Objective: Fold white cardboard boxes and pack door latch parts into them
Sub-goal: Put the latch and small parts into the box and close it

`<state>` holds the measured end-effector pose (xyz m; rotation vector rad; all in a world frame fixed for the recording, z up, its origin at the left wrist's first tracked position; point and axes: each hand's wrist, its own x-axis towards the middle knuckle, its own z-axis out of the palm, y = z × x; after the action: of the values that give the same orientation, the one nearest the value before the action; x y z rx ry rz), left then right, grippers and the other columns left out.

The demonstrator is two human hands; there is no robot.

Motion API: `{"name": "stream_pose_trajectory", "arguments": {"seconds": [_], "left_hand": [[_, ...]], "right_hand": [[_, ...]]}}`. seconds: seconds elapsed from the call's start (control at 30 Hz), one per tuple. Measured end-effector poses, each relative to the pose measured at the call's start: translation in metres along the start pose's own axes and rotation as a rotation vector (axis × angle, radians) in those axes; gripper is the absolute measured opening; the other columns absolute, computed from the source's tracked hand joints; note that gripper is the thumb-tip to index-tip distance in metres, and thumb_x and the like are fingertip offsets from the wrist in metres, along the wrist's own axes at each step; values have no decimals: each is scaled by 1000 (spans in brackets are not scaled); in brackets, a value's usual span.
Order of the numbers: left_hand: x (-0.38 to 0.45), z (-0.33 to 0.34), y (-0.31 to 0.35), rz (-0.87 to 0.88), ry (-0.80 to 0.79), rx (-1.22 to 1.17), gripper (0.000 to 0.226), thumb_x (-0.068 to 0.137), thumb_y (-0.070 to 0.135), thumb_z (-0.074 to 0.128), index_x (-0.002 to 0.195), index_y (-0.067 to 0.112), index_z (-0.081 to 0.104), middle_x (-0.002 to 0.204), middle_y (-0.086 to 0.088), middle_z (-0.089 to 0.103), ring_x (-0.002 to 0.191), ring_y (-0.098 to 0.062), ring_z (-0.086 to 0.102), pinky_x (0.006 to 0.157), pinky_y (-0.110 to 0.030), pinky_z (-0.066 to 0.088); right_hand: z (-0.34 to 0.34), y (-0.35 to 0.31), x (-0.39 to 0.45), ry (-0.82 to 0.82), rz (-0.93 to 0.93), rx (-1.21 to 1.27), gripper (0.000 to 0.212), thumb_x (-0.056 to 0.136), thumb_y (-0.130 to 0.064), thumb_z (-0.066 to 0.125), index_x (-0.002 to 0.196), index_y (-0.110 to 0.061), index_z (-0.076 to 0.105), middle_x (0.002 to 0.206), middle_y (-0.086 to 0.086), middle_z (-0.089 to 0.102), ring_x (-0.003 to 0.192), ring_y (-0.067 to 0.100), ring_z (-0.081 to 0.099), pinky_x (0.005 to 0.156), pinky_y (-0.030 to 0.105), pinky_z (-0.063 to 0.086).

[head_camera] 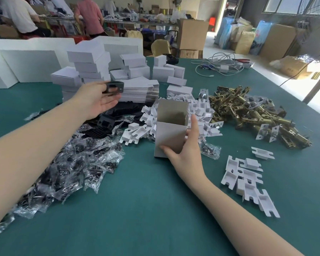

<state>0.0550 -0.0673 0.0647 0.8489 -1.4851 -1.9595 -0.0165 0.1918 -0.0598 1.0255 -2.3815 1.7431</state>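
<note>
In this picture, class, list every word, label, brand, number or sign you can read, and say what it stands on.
No text can be read.
Brown carton on the floor: dark printed marks, too blurred to read.
Brown carton under the stack: faint print, too small to read.
Open box held by the right hand: plain, no print.
Black plate in the left hand: no marking visible.

box (171,137): matt cardboard, grey-white
strike plate (113,87), upper left: dark, smooth metal
latch bodies (251,111), right: shiny brass-toned metal
bags (67,163), left: glossy, crinkled clear plastic
table cover (146,209): matt green cloth
</note>
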Motion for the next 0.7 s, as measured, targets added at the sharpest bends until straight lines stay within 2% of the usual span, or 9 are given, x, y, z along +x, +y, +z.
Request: {"name": "stream_pose_trajectory", "arguments": {"seconds": [0.07,0.13,0.2,0.27,0.33,0.43,0.5,0.57,0.7], "left_hand": [[-8,5,1,-55,-69,-91,28,105,7,33,107,20,58,75,0,75,69,-12,73,60,-23,57],[-15,10,1,-94,-134,-201,25,104,7,36,108,17,59,81,-4,74,69,-11,72,59,-19,57],[-19,13,-1,-111,-165,-235,14,102,12,46,109,10,59,91,-8,72,70,-11,72,57,-16,56],[-21,15,-3,-133,-173,-184,14,99,17,56,109,8,59,95,-9,71,71,-9,72,55,-15,55],[-24,16,-4,-129,-188,-22,10,95,12,61,105,10,59,94,-8,70,69,-9,71,56,-18,57],[-25,16,-5,-63,-201,267,24,90,1,64,110,15,60,101,-5,67,79,-12,67,69,-30,58],[-26,18,-1,-68,-183,356,19,92,3,63,110,11,64,104,-5,63,81,-12,59,71,-30,58],[-27,19,1,-110,-185,373,10,95,6,61,104,9,63,102,-5,58,78,-12,55,64,-27,60],[-28,19,-3,-130,-146,373,6,99,7,55,98,11,58,93,-5,53,74,-11,55,55,-21,58]], "right_hand": [[2,-2,5,-10,29,26,110,78,-19,82,151,-47,4,115,-15,46,108,18,55,95,31,48],[2,-3,7,-6,51,66,105,77,-19,83,150,-46,11,115,-19,45,106,19,57,95,38,51],[2,-1,7,-3,65,88,101,77,-19,83,149,-43,16,114,-22,45,105,15,58,94,35,51],[2,2,5,-7,72,99,98,78,-20,83,146,-45,18,112,-23,46,103,7,57,89,25,49],[2,2,4,-12,75,97,96,77,-20,83,138,-51,16,109,-21,47,100,2,56,84,15,46],[1,1,4,-13,101,108,94,77,-19,83,137,-51,17,106,-22,48,95,-6,56,77,5,43],[-1,0,5,-29,118,105,94,78,-19,83,144,-44,22,106,-20,50,95,-5,57,79,8,44],[-2,-1,4,-50,134,108,93,78,-20,82,149,-35,24,109,-15,54,98,0,58,85,18,48],[-3,-4,4,-75,151,103,92,77,-22,83,150,-31,27,115,-7,57,105,12,60,93,31,50]]}}
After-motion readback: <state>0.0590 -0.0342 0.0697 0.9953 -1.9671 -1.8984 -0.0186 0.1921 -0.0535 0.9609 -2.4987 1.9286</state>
